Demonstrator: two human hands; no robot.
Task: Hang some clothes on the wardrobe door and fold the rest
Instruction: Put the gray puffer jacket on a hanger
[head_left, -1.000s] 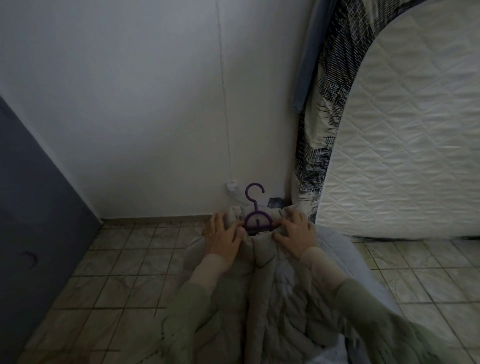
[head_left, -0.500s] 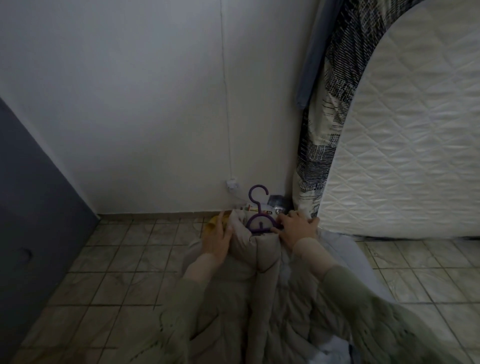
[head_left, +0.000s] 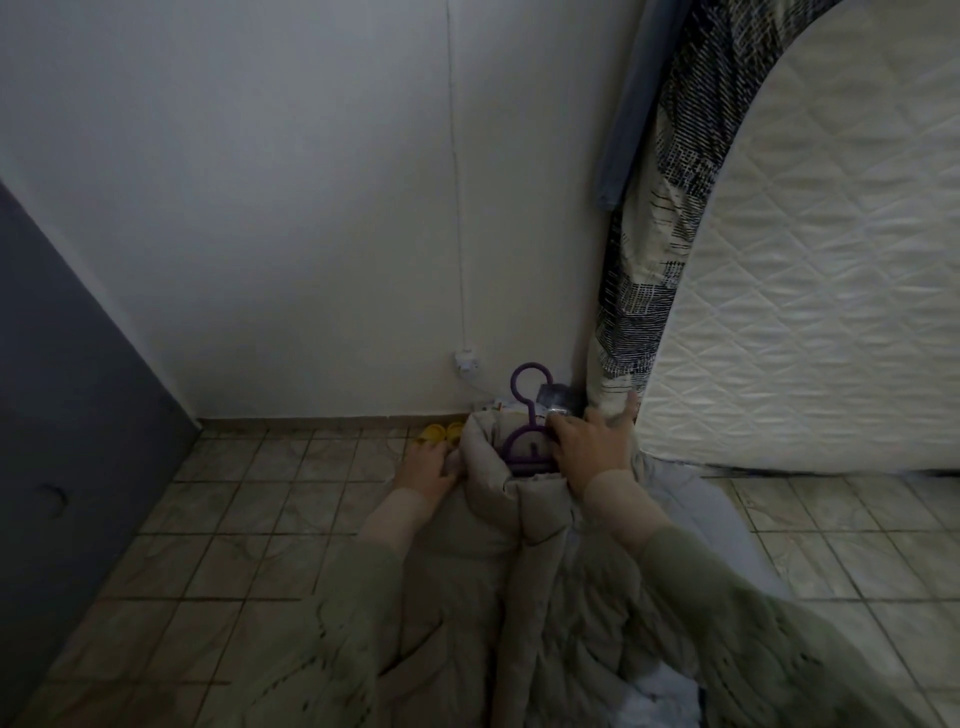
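The step in hand looks like seating the purple plastic hanger (head_left: 524, 441) inside the collar of the pale beige quilted puffer jacket (head_left: 498, 525), and doing it well means getting both hanger arms fully under the shoulders before lifting, with the curled hook kept free above the collar so it can catch the top of the wardrobe door; the padded fabric is bulky and slippery, so an uneven seat would likely let one shoulder slide off. The jacket lies front-up on the tiled floor (head_left: 260, 519), collar at 12 o'clock from the person. The left hand (head_left: 426, 470) sits at 9 o'clock of the collar, its fingers curled onto the jacket's shoulder fabric, though how firmly they grip I cannot tell. The right hand (head_left: 592, 447) lies at 3 o'clock of the hanger, fingers bent over the collar edge and touching the hanger's right arm; the hook rises at 12 o'clock, just beyond the fingertips
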